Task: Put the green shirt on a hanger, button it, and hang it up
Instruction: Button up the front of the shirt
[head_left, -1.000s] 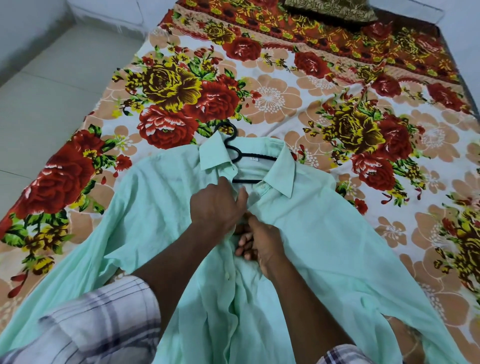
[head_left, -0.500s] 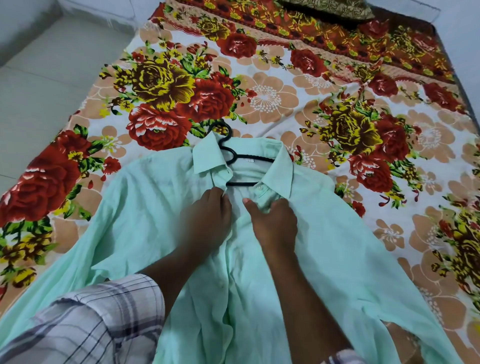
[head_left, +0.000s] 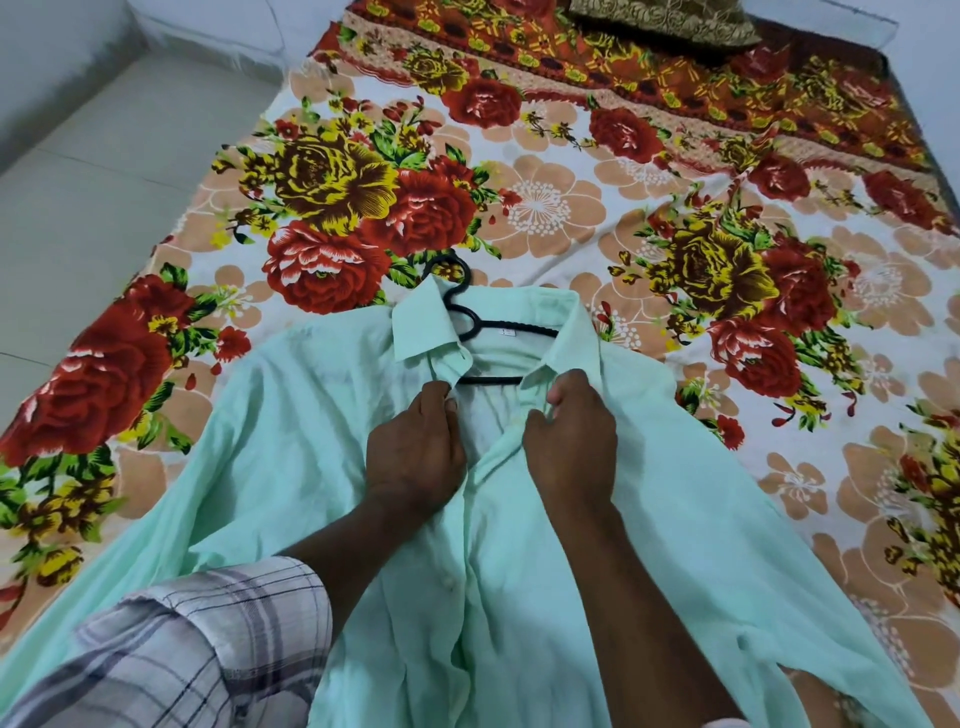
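hands, left hand (head_left: 415, 457) and right hand (head_left: 569, 441), each pinch green shirt (head_left: 675, 493) plackets below collar.

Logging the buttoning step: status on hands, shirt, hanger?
Left hand pinches one front edge, right hand grips the other. Green shirt on black hanger, flat on floral bedsheet, top unbuttoned. Nothing blocking.

The shirt (head_left: 311, 441) was thin woven cloth, matt and softly creased. Its buttons (head_left: 445, 581) were small, pale and smooth, plastic by the look. The hanger (head_left: 519, 329) was black with a dull sheen, probably plastic, and one arm was ribbed like a twist. The bedsheet (head_left: 571, 208) was printed cloth, smooth and lightly wrinkled. The pillow (head_left: 660, 21) was patterned cloth with a faint golden shine. The sleeve (head_left: 208, 639) was checked woven cloth. The floor (head_left: 104, 208) was smooth, pale tile.
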